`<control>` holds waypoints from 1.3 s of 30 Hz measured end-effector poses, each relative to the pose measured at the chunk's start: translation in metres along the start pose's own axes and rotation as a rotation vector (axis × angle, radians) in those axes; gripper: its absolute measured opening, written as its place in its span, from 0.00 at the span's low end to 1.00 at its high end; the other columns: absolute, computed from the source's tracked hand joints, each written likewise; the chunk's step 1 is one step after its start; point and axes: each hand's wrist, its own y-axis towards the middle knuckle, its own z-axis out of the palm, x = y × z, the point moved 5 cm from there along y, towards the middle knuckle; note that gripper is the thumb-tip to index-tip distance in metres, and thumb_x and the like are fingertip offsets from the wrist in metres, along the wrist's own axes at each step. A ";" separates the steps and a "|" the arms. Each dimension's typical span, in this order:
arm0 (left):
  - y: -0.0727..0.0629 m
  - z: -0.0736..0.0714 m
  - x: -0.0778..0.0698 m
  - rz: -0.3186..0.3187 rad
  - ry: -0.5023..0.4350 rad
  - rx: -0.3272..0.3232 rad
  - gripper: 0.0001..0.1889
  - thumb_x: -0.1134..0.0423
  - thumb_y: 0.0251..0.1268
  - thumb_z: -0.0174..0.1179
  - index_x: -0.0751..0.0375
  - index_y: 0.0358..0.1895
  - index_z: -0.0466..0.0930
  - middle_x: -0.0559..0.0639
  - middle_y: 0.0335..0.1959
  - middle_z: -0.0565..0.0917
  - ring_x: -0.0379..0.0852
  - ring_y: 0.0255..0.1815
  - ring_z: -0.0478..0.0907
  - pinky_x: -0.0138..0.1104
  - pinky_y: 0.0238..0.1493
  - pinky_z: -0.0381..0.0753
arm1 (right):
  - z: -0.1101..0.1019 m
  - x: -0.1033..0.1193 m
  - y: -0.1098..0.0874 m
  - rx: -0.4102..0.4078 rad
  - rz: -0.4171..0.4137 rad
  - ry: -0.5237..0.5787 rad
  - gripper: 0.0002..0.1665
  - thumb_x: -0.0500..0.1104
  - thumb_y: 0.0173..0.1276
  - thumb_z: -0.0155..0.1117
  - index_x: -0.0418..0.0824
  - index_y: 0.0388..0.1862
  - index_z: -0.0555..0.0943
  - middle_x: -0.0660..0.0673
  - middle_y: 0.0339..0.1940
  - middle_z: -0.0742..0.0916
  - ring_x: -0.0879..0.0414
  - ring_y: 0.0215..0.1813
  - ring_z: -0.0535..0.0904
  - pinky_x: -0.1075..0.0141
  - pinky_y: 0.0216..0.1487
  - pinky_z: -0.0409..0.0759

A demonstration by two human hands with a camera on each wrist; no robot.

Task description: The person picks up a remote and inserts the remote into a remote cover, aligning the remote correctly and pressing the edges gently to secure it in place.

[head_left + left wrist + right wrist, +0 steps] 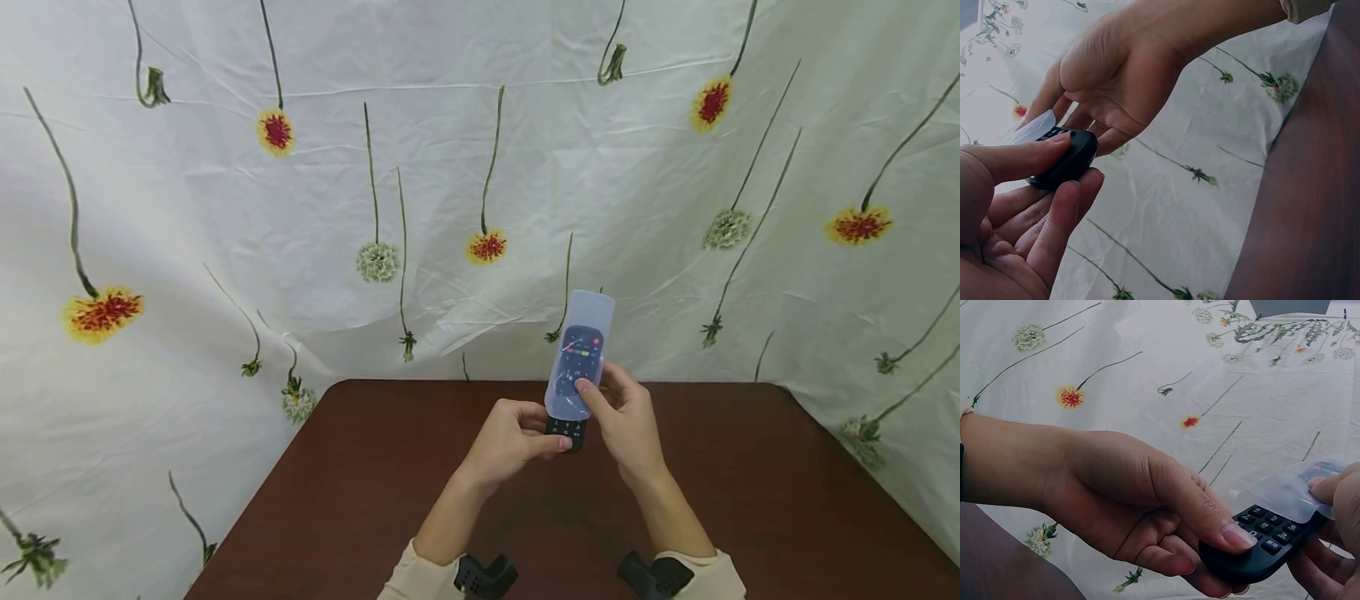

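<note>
A black remote control [566, 430] is partly covered by a translucent silicone sleeve [590, 312], held up over the table's far edge. Its number-key end sticks out of the sleeve's lower opening. My left hand [513, 437] grips that bare end, thumb on top of the keys [1266, 528] and fingers underneath. Higher up, my right hand [626, 417] pinches the covered part, with its thumb pressed on the sleeve's front. The sleeve's upper end extends past the remote and looks flat there. In the left wrist view the remote's rounded end [1079, 159] faces the camera.
A dark reddish-brown table [360, 483] lies beneath both forearms. Behind it hangs a white cloth [450, 183] printed with flowers, reaching down to the table's far edge and along its sides. Black wrist devices [486, 575] sit at both cuffs.
</note>
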 end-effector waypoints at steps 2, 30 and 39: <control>0.000 0.000 0.000 -0.003 0.000 -0.002 0.14 0.74 0.57 0.75 0.75 0.46 0.87 0.57 0.34 0.90 0.51 0.34 0.89 0.37 0.34 0.87 | 0.000 0.000 0.000 0.001 0.001 -0.002 0.21 0.37 0.77 0.65 0.31 0.65 0.79 0.33 0.55 0.85 0.52 0.47 0.85 0.66 0.46 0.83; -0.002 -0.002 0.005 0.001 -0.036 -0.034 0.15 0.72 0.56 0.75 0.75 0.46 0.87 0.56 0.35 0.90 0.46 0.33 0.87 0.35 0.35 0.86 | 0.005 -0.007 -0.002 0.044 0.012 -0.005 0.22 0.37 0.75 0.67 0.33 0.65 0.79 0.35 0.53 0.86 0.50 0.46 0.85 0.65 0.45 0.83; 0.001 -0.003 0.002 0.000 -0.035 -0.035 0.14 0.73 0.56 0.75 0.74 0.46 0.88 0.56 0.34 0.90 0.45 0.31 0.87 0.34 0.33 0.84 | 0.005 -0.004 0.000 0.043 -0.005 -0.006 0.21 0.36 0.76 0.66 0.32 0.65 0.79 0.34 0.52 0.86 0.50 0.46 0.85 0.66 0.46 0.83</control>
